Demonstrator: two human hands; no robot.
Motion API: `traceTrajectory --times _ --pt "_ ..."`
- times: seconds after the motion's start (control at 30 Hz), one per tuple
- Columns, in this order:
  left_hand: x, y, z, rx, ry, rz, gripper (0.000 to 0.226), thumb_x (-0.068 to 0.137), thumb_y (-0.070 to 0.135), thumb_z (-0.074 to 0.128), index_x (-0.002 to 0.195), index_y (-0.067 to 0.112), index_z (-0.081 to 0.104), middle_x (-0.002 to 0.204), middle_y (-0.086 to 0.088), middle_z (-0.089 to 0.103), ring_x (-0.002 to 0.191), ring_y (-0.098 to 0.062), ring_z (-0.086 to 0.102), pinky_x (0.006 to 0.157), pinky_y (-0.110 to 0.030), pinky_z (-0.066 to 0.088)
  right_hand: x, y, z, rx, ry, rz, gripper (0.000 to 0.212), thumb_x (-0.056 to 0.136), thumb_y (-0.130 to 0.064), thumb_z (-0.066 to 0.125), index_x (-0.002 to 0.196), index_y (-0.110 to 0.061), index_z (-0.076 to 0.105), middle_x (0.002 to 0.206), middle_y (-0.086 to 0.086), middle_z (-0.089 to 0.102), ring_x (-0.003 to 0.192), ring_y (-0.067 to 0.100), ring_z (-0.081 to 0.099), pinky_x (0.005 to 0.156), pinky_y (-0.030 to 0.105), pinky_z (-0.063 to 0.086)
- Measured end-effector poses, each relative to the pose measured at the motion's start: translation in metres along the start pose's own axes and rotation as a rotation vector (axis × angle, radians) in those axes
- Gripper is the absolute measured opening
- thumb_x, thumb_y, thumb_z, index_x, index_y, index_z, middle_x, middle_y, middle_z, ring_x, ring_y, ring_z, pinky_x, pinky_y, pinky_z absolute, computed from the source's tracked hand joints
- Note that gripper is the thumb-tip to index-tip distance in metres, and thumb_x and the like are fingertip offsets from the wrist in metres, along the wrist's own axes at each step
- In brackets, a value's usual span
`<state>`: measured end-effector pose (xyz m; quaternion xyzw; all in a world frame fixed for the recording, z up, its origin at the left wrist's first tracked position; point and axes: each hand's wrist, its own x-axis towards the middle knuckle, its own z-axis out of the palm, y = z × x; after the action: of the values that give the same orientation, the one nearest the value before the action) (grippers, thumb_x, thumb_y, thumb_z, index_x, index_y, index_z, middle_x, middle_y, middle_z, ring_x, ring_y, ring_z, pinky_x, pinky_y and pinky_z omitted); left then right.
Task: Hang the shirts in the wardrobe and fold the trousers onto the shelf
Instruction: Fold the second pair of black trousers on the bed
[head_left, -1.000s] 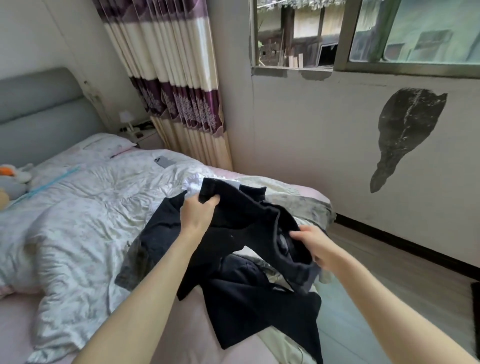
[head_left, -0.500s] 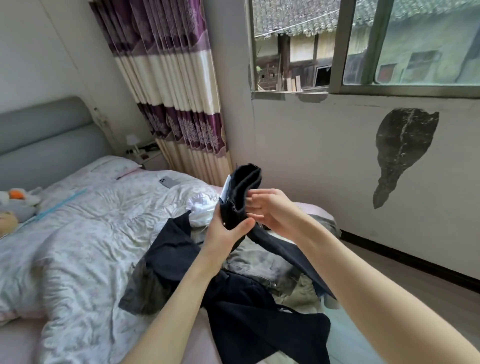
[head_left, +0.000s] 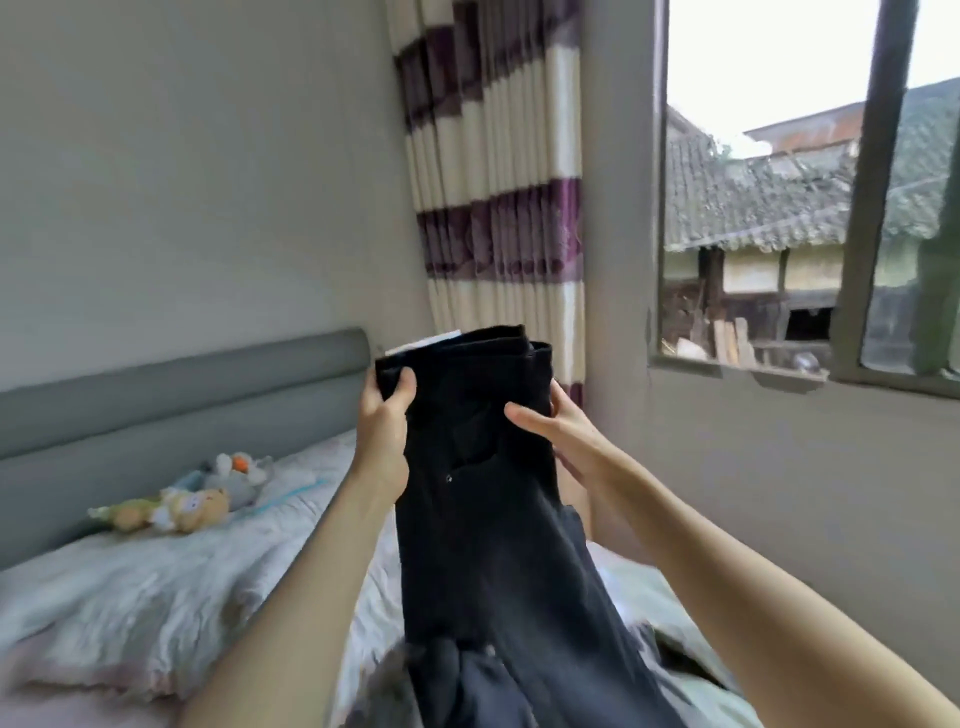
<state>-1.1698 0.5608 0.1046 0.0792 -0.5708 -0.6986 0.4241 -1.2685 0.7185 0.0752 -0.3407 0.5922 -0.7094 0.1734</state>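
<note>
Your left hand (head_left: 383, 431) pinches 1 waistband corner of the trousers (head_left: 483, 493) and your right hand (head_left: 550, 431) curls round the other, holding them raised over the bed (head_left: 156, 597) so both legs hang aligned for folding.

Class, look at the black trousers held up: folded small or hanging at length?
Hanging at length. Both hands, left hand and right hand, grip the black trousers at the waistband, legs trailing down to the bed.

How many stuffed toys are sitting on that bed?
2 that I can make out, both by the grey headboard: a yellowish bear-like toy lying in front, and a grey and white toy with orange just behind it. The blur may hide more.
</note>
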Motion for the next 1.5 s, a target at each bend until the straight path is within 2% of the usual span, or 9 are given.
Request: traceTrajectory --times 0.17,0.33,0.47,0.6,0.73,0.87,0.97,1.2,1.5 --pt "0.036 0.135 -0.052 0.294 0.131 0.374 0.006 0.096 0.017 0.049 0.102 0.018 0.052 0.102 0.001 0.059 0.102 -0.020 0.056 0.099 -0.040 0.045 0.042 -0.107 0.094 -0.079 -0.230 -0.172 0.026 0.080 -0.030 0.070 0.104 -0.023 0.064 0.097 -0.003 0.073 0.091 0.015 0.069 0.071 0.026 0.056" --pt "0.045 0.227 -0.105 0.561 0.391 0.571 0.025 0.098 0.023 0.042 0.123 0.019 0.048 0.112 0.001 0.058 0.108 -0.024 0.056 0.097 -0.043 0.044 0.044 -0.179 0.208 -0.039 -0.369 -0.349 0.023 0.085 -0.030 0.065 0.107 -0.025 0.060 0.101 0.000 0.071 0.092 0.017 0.068 0.083 0.032 0.055" --pt "0.037 0.291 -0.151 0.700 0.545 0.651 0.025 0.097 0.025 0.041 0.121 0.024 0.049 0.117 -0.002 0.061 0.109 -0.028 0.056 0.098 -0.048 0.041 0.025 -0.217 0.285 -0.056 -0.465 -0.450 0.017 0.086 -0.033 0.060 0.102 -0.032 0.055 0.096 -0.005 0.068 0.084 0.013 0.068 0.065 0.029 0.056" --pt "0.027 0.342 -0.175 0.816 0.613 0.733 0.027 0.096 0.022 0.045 0.121 0.019 0.051 0.119 -0.005 0.060 0.110 -0.026 0.055 0.096 -0.038 0.042 0.009 -0.238 0.329 0.061 -0.466 -0.472 0.008 0.089 -0.027 0.054 0.095 -0.032 0.054 0.093 -0.005 0.065 0.082 0.013 0.066 0.062 0.029 0.057" --pt "0.029 0.358 -0.179 0.849 0.496 0.776 0.025 0.095 0.018 0.048 0.119 0.016 0.053 0.109 0.003 0.057 0.102 -0.014 0.052 0.081 -0.019 0.038 0.005 -0.231 0.335 0.202 -0.427 -0.426 0.008 0.089 -0.027 0.054 0.095 -0.031 0.056 0.090 -0.005 0.067 0.078 0.012 0.067 0.057 0.027 0.055" --pt "0.039 0.306 -0.177 0.883 0.345 0.663 0.025 0.094 0.014 0.051 0.119 0.012 0.055 0.111 0.000 0.057 0.103 -0.013 0.052 0.083 -0.018 0.038 0.010 -0.180 0.312 0.240 -0.356 -0.296 0.008 0.090 -0.025 0.055 0.097 -0.029 0.057 0.093 0.000 0.069 0.081 0.017 0.069 0.068 0.036 0.058" --pt "0.049 0.235 -0.176 0.901 0.228 0.479 0.027 0.094 0.011 0.051 0.120 0.005 0.055 0.120 -0.011 0.059 0.111 -0.021 0.054 0.092 -0.025 0.040 0.011 -0.120 0.285 0.272 -0.327 -0.092 0.011 0.089 -0.019 0.056 0.099 -0.024 0.057 0.086 0.001 0.068 0.071 0.015 0.068 0.061 0.033 0.057" --pt "0.047 0.025 -0.153 0.949 -0.034 0.096 0.023 0.096 0.007 0.047 0.117 0.005 0.054 0.114 -0.013 0.060 0.104 -0.021 0.053 0.076 -0.016 0.034 0.005 0.037 0.177 0.153 -0.148 0.244 0.019 0.087 -0.010 0.061 0.096 -0.026 0.056 0.082 -0.002 0.069 0.065 0.012 0.068 0.052 0.028 0.053" --pt "0.011 -0.223 -0.091 1.094 -0.201 -0.276 0.025 0.099 0.023 0.042 0.117 0.016 0.058 0.122 -0.006 0.053 0.113 -0.025 0.050 0.099 -0.041 0.039 -0.023 0.228 0.012 -0.257 0.087 0.431 0.024 0.082 -0.018 0.067 0.104 -0.023 0.060 0.089 -0.010 0.066 0.078 0.005 0.063 0.059 0.018 0.048"
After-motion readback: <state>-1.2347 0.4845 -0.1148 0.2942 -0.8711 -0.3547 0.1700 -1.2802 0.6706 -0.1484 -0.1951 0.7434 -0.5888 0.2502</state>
